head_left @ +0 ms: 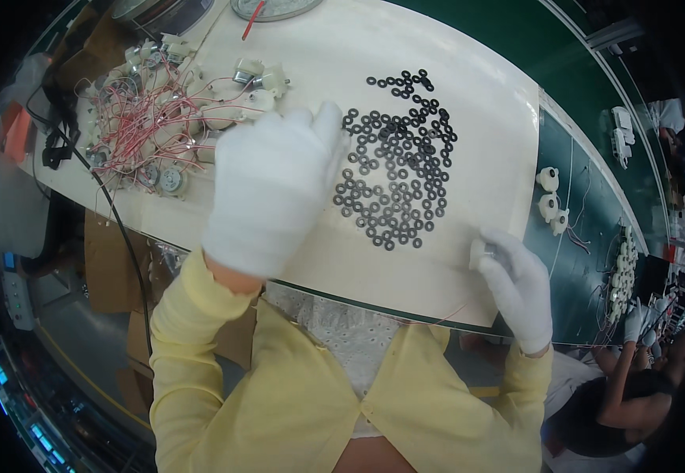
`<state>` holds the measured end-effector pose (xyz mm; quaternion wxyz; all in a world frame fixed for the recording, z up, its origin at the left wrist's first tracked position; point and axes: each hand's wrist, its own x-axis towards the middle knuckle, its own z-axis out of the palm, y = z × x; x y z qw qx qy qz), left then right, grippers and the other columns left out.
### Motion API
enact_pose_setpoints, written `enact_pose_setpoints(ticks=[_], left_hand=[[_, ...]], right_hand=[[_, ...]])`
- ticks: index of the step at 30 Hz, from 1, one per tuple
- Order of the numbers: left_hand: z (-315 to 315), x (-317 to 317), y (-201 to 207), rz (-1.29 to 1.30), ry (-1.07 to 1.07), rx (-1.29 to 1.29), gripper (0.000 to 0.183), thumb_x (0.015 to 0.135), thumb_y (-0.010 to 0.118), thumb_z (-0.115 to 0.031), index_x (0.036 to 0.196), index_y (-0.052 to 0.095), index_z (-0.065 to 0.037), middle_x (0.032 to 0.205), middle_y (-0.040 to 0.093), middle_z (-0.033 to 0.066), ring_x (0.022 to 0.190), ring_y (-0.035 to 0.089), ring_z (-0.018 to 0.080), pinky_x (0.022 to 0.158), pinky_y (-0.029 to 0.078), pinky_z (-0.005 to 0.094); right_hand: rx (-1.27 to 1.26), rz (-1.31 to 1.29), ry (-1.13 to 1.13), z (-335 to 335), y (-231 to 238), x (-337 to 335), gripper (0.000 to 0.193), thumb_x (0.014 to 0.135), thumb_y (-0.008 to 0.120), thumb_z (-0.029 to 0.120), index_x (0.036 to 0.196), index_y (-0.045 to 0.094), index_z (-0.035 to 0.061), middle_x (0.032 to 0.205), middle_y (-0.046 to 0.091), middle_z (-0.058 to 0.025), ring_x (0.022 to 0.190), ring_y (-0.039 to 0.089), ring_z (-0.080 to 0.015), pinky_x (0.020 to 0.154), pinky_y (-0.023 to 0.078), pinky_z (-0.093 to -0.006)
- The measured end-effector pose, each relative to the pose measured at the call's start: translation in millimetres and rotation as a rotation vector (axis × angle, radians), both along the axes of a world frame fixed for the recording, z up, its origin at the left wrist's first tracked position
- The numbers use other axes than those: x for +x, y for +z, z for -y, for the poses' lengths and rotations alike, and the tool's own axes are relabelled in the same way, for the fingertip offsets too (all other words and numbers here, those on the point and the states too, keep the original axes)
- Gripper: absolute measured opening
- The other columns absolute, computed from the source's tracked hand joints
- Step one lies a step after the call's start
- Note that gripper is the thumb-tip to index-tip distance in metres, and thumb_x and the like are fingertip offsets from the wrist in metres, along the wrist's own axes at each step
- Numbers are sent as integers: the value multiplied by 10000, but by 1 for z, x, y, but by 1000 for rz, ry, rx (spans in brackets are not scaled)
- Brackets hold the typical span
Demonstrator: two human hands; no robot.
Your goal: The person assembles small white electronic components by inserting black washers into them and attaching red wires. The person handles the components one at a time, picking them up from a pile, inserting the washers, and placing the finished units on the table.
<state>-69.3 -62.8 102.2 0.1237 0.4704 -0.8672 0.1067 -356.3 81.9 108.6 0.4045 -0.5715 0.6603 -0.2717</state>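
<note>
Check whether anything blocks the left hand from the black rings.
Nothing visible does: the gloved left hand has its fingertips right by the left edge of the black rings. The pile of wired motors lies on the hand's other side.

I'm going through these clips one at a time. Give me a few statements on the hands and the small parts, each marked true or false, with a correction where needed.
1. The right hand holds a white part. True.
2. Both hands are bare. False: the left hand and the right hand wear white gloves.
3. Black rings are spread over the white table. True.
4. The rings lie left of the parts heap. False: they lie to the right of the parts heap.
5. Red wires run across the parts heap. True.
6. The left hand holds the red stick. False: the red stick lies at the table's far side, away from that hand.
</note>
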Motion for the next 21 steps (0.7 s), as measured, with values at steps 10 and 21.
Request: enact_pose_setpoints(ticks=[10, 21], left_hand=[[-69, 34, 4, -88, 7, 151, 498, 752, 808, -179, 1228, 663, -163, 1146, 675, -17, 746, 579, 214, 667, 468, 361], [-58, 55, -31, -476, 13, 230, 643, 717, 838, -106, 1328, 638, -107, 1139, 649, 85, 798, 567, 263, 715, 462, 390]], right_hand=[[3, 16, 193, 33, 8, 15, 331, 1029, 550, 66, 1345, 542, -33, 910, 680, -62, 745, 607, -151, 732, 505, -268], [-281, -345, 474, 48, 3, 26, 424, 914, 649, 47, 1315, 520, -3, 881, 662, -81, 702, 640, -299, 628, 512, -386]])
